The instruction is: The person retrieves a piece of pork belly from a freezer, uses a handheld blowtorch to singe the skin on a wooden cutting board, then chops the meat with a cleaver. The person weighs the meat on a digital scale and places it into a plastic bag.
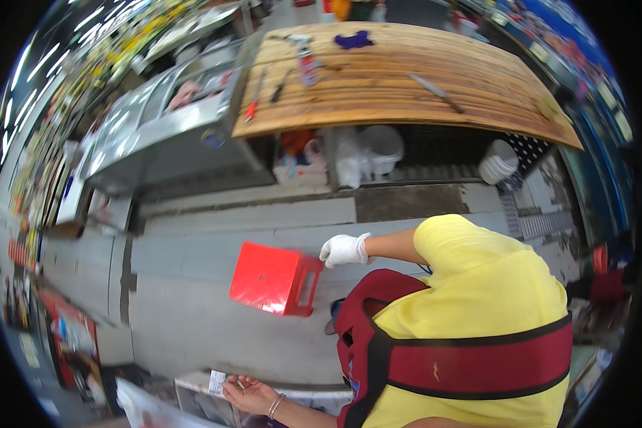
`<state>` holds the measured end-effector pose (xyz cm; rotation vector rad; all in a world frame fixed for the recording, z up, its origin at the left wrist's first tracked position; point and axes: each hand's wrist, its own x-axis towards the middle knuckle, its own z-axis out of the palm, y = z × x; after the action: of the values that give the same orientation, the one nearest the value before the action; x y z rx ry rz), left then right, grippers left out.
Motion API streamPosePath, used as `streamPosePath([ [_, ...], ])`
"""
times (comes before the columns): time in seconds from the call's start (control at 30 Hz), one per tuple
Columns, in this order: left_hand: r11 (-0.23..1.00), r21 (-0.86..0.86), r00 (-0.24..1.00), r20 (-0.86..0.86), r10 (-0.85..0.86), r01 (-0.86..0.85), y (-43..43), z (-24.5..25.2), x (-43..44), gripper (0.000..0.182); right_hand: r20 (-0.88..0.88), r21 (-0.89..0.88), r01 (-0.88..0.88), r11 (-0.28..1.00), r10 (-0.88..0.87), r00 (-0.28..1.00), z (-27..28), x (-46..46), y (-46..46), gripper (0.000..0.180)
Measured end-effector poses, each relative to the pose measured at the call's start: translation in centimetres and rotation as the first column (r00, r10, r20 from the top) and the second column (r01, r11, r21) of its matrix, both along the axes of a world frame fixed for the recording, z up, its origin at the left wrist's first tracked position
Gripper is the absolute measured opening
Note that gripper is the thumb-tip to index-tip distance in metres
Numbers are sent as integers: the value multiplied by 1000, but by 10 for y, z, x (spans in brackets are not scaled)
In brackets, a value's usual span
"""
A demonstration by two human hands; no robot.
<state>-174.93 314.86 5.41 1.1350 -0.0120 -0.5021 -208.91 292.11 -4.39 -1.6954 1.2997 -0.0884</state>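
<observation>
My right hand [345, 250] wears a white glove, its fingers curled down at the near corner of a red plastic stool [262, 278]. The fingertips meet or almost meet the stool's legs; a firm hold cannot be made out. Bare, with bangles at the wrist, my left hand [249, 395] is palm up at the bottom of the view. A small white card with print [216, 382] is at its thumb and fingertips and looks pinched there. I wear a yellow shirt and a maroon apron [471, 364] with black edging.
A wooden worktop [385, 107] bears a knife [436, 92], a red-handled tool [254, 101], a spray bottle [306, 67] and a purple cloth [354, 39]. White buckets [498, 162] stand under it. A steel counter [166, 139] adjoins at left. A translucent bin [155, 406] is at the bottom.
</observation>
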Motion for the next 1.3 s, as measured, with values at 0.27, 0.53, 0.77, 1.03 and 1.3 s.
streamPosePath([
  [0.27,963,-133,970,91,-225,236,-135,-25,-40,24,113,-291,493,820,-483,868,40,-256,-32,24],
  [0.53,790,-281,837,225,-498,545,-354,74,-224,13,836,-214,920,329,-425,346,191,-480,-243,15],
  [0.77,403,-172,437,427,-792,899,-634,208,-522,6,864,237,828,508,-500,60,309,-600,-568,79],
  [1.03,256,21,201,558,-805,966,-791,320,-681,11,924,365,750,552,-315,-218,395,-598,-804,70],
  [1.3,264,130,94,715,-693,956,-928,413,-804,11,882,-435,861,262,-66,466,373,-641,-838,19],
])
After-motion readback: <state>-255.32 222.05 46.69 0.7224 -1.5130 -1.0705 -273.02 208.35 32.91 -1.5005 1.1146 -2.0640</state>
